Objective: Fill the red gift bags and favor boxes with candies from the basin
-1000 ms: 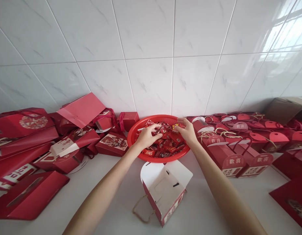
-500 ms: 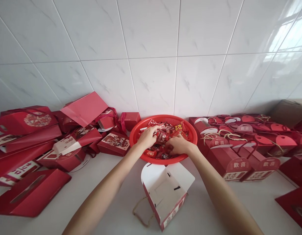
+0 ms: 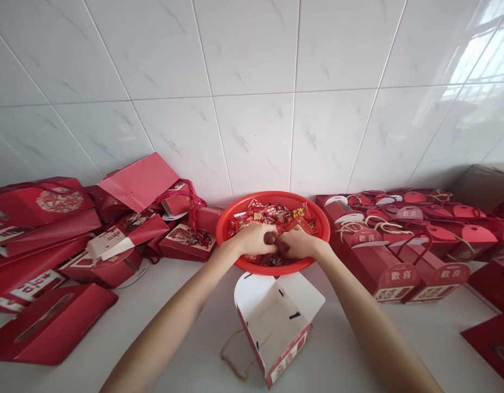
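Over a round red plastic basket (image 3: 323, 240) full of wrapped candies (image 3: 272, 212), both of my hands meet near the front middle. My left hand (image 3: 254, 238) reaches in from the left, fingers curled closed, fingertips dark in shadow beside the other hand. From the right, my right hand (image 3: 298, 242) dips among the candies with its fingers bent together. What either hand grips is hidden. Just in front of the basket stands an open gift box (image 3: 276, 333), red outside and white inside, flaps spread and no candy visible inside. Its rope handle (image 3: 231, 357) droops at the left.
Red boxes (image 3: 64, 202) lie piled on the left, with another box (image 3: 51, 322) nearer me. Rows of closed red gift boxes (image 3: 383, 267) with handles stand on the right. A white tiled wall (image 3: 256, 142) rises behind the white table (image 3: 186, 349).
My left hand has moved right and slightly down across the candies to meet my right hand. The right hand has stayed nearly in place. A box left of the basket has tipped over.
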